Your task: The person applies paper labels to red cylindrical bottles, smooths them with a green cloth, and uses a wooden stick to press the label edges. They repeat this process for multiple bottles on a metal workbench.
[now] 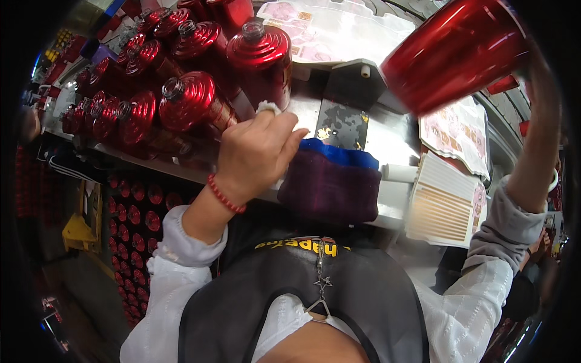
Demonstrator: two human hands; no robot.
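Note:
My right hand (540,78) is raised at the upper right and grips a shiny red bottle (455,53), tilted close to the camera. My left hand (257,151) rests on the metal table edge, fingers closed around a small white cloth (267,107) that pokes out above the knuckles. A red bead bracelet is on that wrist. Just right of the left hand lies a dark purple and blue cloth pad (331,181). Several red ribbed bottles (190,100) without caps stand right behind the left hand.
Stacks of printed label sheets (445,206) lie on the table's right side, with more sheets (457,130) behind and a plastic-covered stack (327,30) at the back. The metal table (387,133) carries a dark plate (342,124). More red bottles (130,218) fill crates below left.

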